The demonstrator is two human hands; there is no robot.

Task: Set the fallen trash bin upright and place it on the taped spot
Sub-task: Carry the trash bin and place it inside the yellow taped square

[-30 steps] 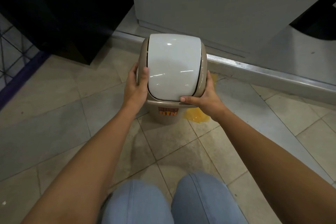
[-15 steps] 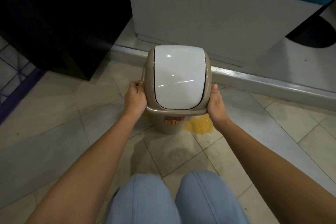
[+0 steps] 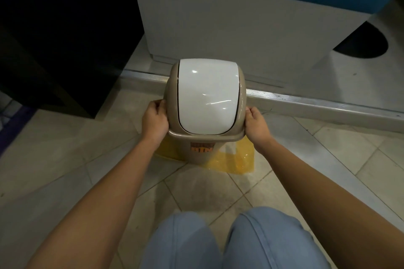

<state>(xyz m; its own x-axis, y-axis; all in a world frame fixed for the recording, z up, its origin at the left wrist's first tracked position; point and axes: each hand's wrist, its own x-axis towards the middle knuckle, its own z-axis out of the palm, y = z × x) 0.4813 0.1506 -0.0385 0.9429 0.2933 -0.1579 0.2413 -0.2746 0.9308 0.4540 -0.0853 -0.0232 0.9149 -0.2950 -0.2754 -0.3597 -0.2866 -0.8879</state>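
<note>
Standing upright now, the trash bin [image 3: 204, 120] sits on the tiled floor [image 3: 65, 170] just in front of the metal threshold strip [image 3: 317, 102] that runs along the base of the grey cabinet [image 3: 218, 28], its white swing lid [image 3: 207, 98] facing up and its orange label [image 3: 201, 147] turned toward the person. The left hand [image 3: 154, 121] is clamped on the left side of the beige rim, fingers curled round the edge, and the right hand [image 3: 256, 124] has the same grip on the right side, so both hands are closed on the bin rather than apart from it. Under and around the base lies the yellow taped spot [image 3: 238, 159]; it shows as a wedge at the bin's left and a broader patch at its right and front, which suggests the bin stands on the mark but somewhat toward its left and back part, not squarely centred. Whether the base rests fully on the floor or is held just above it cannot be told from this view. The righting seems done and the placing nearly so; what appears left is a small nudge toward the right, if wanted, and letting go. The person's knees [image 3: 229, 242] are at the lower edge, near the bin.
</note>
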